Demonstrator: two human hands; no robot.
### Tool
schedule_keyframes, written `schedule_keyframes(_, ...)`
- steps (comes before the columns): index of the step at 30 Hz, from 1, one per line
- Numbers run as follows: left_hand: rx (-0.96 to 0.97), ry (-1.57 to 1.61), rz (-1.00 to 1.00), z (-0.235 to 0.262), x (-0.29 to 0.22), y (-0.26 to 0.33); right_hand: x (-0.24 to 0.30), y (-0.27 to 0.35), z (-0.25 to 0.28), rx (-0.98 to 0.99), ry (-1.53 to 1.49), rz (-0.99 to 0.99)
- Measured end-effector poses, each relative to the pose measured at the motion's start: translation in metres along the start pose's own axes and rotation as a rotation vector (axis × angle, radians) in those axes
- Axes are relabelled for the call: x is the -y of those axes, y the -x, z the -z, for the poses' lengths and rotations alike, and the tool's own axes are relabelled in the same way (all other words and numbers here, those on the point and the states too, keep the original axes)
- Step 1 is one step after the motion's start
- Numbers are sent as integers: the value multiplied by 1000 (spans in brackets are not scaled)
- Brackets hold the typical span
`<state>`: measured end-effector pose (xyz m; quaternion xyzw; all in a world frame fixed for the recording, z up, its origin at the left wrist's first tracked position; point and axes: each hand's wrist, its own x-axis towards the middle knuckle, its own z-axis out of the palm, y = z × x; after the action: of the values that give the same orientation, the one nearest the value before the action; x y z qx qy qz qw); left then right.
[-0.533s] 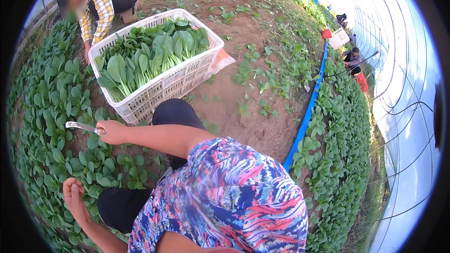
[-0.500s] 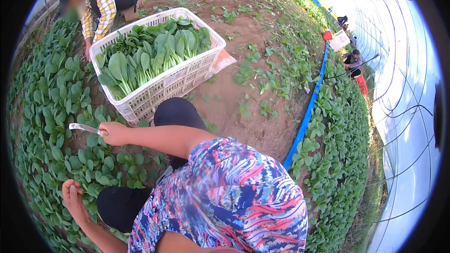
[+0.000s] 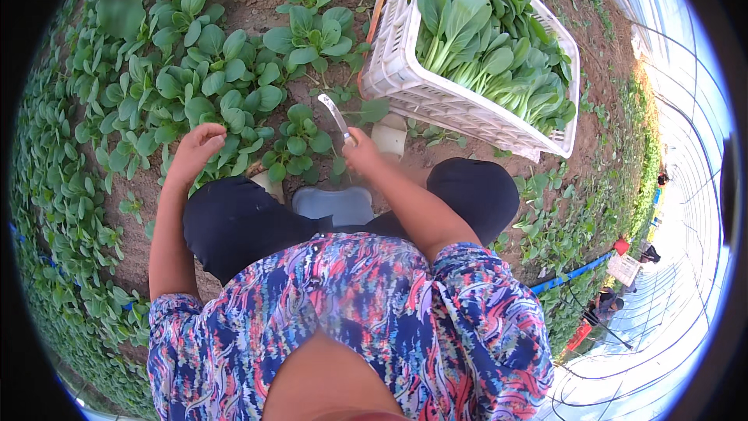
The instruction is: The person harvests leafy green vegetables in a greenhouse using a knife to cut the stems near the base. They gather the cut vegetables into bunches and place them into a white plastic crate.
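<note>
My right hand (image 3: pixel 362 153) is closed round the handle of a knife (image 3: pixel 333 114) with a slightly curved metal blade. The blade points up and away, over soil beside a few low leaves. My left hand (image 3: pixel 196 154) hovers above the leafy green plants (image 3: pixel 234 70), fingers loosely bent, with nothing visible in it. Between the hands a small bok choy plant (image 3: pixel 300 144) grows from the soil. Past my right hand stands a white slatted plastic crate (image 3: pixel 393 70), filled with picked bok choy (image 3: pixel 491 47).
A grey-blue flat thing (image 3: pixel 335 204) lies between my knees. My beige shoes (image 3: pixel 389 137) rest on the soil among plants. Dense rows of greens (image 3: pixel 70 210) cover the left side. A blue strip (image 3: pixel 573 274) runs along the right, with people (image 3: pixel 608 304) and a red crate (image 3: pixel 578 337) farther off.
My view has swung left, so the crate now appears at the upper right and the co-worker in the checked shirt is out of sight. The knife stays in my right hand.
</note>
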<state>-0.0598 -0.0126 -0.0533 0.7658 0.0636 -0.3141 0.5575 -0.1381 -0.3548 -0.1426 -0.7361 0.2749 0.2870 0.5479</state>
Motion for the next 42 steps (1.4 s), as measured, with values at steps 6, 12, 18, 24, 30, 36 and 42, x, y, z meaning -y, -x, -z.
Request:
schedule_keyframes(6,253,-473,-163,-61,-30,-86,8,-45,-8,-94,-166,-102)
schedule_keyframes(12,421,-812,-573,-149,-36,-191,25,-107,-18,-106,-225,-98)
schedule_keyframes(18,400,-1355,-217,-157,-42,-273,26,-151,-21,-146,-85,-54)
schedule_keyframes(24,341,-1476,-104,-110,-21,-284,22,-172,-25,-187,-153,-47)
schedule_keyframes(30,252,-1341,-106,-103,4,-274,43,-172,-21,-98,-227,-122)
schedule_keyframes(36,198,-1213,-121,-102,21,-273,-8,-196,-30,-199,-70,21)
schedule_keyframes(42,173,-1130,-122,-98,33,-272,33,-176,-25,-123,-255,-134)
